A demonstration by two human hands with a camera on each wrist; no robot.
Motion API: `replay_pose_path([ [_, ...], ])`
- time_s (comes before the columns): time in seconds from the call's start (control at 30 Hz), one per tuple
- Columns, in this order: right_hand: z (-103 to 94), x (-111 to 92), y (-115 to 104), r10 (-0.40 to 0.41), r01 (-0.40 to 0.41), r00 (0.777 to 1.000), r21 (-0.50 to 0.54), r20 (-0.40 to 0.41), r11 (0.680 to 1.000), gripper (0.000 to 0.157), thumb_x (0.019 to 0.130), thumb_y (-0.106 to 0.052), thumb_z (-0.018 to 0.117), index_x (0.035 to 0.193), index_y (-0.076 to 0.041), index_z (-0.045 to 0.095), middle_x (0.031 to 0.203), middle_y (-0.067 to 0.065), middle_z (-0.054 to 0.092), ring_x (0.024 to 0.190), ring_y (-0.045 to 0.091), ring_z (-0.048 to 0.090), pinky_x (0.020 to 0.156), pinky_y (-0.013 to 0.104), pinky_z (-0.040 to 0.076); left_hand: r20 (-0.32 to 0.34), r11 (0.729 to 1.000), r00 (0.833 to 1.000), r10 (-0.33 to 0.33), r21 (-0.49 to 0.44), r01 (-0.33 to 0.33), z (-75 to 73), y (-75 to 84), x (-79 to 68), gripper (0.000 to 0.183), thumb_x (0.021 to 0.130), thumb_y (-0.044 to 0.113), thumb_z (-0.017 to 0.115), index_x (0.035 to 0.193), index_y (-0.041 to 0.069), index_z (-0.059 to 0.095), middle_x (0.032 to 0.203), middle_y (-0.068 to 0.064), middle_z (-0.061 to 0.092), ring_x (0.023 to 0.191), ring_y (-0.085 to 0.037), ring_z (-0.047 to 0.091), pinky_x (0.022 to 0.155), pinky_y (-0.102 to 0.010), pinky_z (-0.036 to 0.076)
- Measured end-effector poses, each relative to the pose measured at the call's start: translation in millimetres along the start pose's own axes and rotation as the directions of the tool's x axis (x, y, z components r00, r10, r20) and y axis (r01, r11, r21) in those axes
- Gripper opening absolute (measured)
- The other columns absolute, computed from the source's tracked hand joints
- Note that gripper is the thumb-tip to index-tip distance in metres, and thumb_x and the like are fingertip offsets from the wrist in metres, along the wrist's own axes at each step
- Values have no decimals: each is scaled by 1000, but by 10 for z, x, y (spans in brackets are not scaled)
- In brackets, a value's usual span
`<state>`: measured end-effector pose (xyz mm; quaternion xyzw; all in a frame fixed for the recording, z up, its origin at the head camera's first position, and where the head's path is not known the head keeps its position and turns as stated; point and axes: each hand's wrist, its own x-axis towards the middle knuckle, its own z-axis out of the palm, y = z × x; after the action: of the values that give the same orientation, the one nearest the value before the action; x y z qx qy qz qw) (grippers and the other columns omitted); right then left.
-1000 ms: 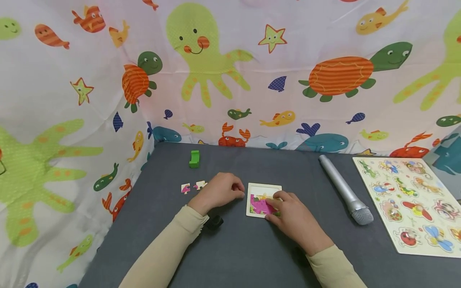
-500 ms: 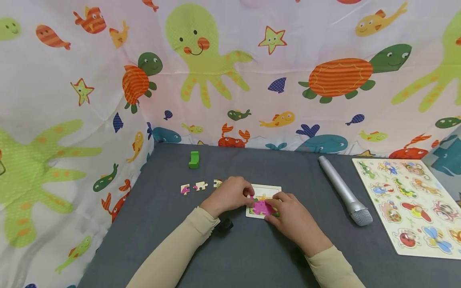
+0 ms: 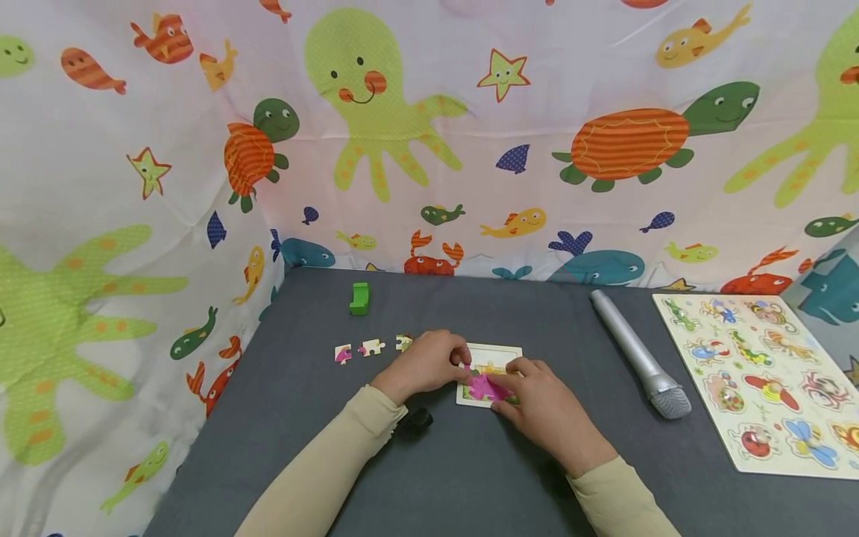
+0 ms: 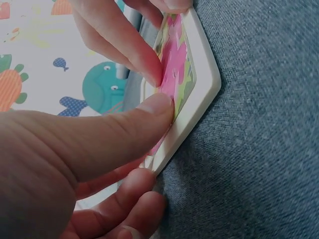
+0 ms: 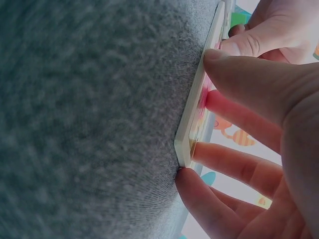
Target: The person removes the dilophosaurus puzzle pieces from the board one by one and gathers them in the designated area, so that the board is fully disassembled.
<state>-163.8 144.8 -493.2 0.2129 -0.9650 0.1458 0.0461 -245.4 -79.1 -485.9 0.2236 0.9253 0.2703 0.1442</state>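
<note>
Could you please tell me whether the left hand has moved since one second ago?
Yes: against the green block in the head view, the left hand has moved rightward, to the puzzle tray.

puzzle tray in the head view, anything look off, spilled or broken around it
Nothing looks spilled or broken. Only three loose puzzle pieces stand out, lying left of the tray while its far strip is bare; that looks like unfinished assembly rather than a mishap.
</note>
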Motion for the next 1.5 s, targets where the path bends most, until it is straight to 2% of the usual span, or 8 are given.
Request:
replay_pose_path([
  [0.43,17,0,5,0,0,1000,-5,-3,1000,42,88,-33,91,125,-18,82,117,9,69,108,33,64,96,47,61,-3,999,1000,-3,-37,3,15,2,9,14,93,28,87,101,18,80,88,5,66,83,-13,59,74,-29,49],
  [0.77,16,-2,18,-12,12,1000,-1,-14,1000,41,88,-33,91,125,-18,82,117,9,69,107,32,63,95,47,61,-10,1000,1000,-3,2,3,2,39,3,15,93,30,88,99,19,80,87,5,65,82,-12,58,72,-29,48],
  [1.0,16,-8,22,-28,27,999,-15,-28,1000,41,88,-33,91,125,-18,82,116,10,69,104,32,63,93,47,61,-27,997,1000,-13,-77,11,12,15,4,7,97,26,83,96,21,79,82,6,69,76,-12,60,71,-28,47],
  [1.2,12,-12,7,-12,12,1000,-14,-5,1000,41,89,-33,90,126,-18,82,118,10,70,108,33,64,96,48,61,-23,990,999,-40,-136,37,12,-12,10,5,98,25,82,96,21,80,81,7,70,80,-12,62,75,-30,49],
  [1.5,4,-11,-17,-79,78,997,-58,-12,995,37,89,-31,91,124,-27,83,120,14,73,107,34,69,92,49,63,-27,988,999,-44,-147,40,-1,-16,13,5,98,23,82,94,19,81,80,7,73,76,-10,63,72,-29,48],
])
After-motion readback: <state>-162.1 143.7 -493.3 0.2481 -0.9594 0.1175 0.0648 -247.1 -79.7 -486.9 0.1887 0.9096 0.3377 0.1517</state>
